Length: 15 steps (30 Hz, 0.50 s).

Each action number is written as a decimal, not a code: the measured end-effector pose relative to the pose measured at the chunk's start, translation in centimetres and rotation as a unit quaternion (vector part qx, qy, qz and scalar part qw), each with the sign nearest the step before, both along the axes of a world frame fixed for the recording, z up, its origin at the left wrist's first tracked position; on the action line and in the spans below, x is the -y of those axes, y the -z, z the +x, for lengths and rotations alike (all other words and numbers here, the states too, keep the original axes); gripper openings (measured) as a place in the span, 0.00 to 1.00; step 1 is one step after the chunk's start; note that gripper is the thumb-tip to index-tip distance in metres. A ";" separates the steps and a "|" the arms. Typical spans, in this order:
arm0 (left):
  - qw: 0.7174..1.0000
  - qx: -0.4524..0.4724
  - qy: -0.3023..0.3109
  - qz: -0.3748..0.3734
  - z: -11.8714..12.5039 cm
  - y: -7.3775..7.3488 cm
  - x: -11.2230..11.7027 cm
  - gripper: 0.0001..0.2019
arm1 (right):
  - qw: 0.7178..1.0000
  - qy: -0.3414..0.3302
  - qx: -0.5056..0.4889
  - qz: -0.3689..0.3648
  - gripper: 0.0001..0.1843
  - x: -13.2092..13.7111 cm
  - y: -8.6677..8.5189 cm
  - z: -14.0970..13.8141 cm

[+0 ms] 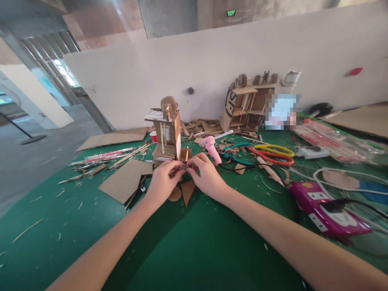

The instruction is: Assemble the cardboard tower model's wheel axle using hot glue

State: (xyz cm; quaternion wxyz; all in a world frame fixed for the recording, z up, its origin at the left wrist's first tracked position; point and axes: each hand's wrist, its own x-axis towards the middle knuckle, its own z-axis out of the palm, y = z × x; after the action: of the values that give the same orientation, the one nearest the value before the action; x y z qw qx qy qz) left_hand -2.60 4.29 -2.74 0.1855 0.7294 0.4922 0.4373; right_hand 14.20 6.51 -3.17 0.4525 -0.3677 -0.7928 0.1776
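Both hands meet at the middle of the table, in front of a small cardboard model (166, 135) with wooden stick posts and a rounded top. My left hand (166, 178) and my right hand (206, 173) pinch a small brown piece (184, 166) between their fingertips; it looks like cardboard, though the fingers hide most of it. Just below the hands lie a round cardboard disc (175, 194) and a triangular cardboard scrap (188, 191). A pink glue gun (213, 150) rests beyond my right hand, a white glue stick pointing out of its back.
A larger cardboard shelf model (242, 105) stands against the white partition. Scissors with orange and yellow handles (273, 153), a purple power strip (327, 208) and cables lie on the right. Left are a flat cardboard sheet (124, 182) and wooden sticks (130, 155). Scraps litter the green table (182, 250).
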 end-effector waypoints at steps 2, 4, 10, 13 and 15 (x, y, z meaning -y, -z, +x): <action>0.998 -0.057 -0.014 0.039 -0.1 -0.5 0.4 0.09 | 1.000 0.000 -0.004 0.007 0.04 -0.1 0.3 0.1; 0.991 -0.103 -0.036 0.082 -0.4 -1.6 1.1 0.10 | 1.000 0.007 -0.001 0.006 0.04 -0.3 0.5 0.2; 0.939 0.009 -0.275 0.207 -5.1 -5.8 0.1 0.11 | 0.999 0.027 0.012 -0.013 0.05 -0.7 0.5 0.5; 0.961 0.014 -0.269 0.066 -8.0 -6.1 -3.8 0.14 | 0.999 0.040 0.021 -0.003 0.06 -0.7 0.4 0.7; 0.974 -0.024 -0.225 0.020 -8.6 -5.7 -6.5 0.12 | 0.998 0.050 0.030 0.002 0.06 -0.7 0.3 0.9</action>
State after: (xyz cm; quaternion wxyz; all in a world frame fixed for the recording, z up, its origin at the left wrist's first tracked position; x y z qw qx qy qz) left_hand -11.23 10.82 2.95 0.0558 0.6138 0.6393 0.4598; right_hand 15.11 7.20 -3.50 0.4370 -0.4116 -0.7870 0.1420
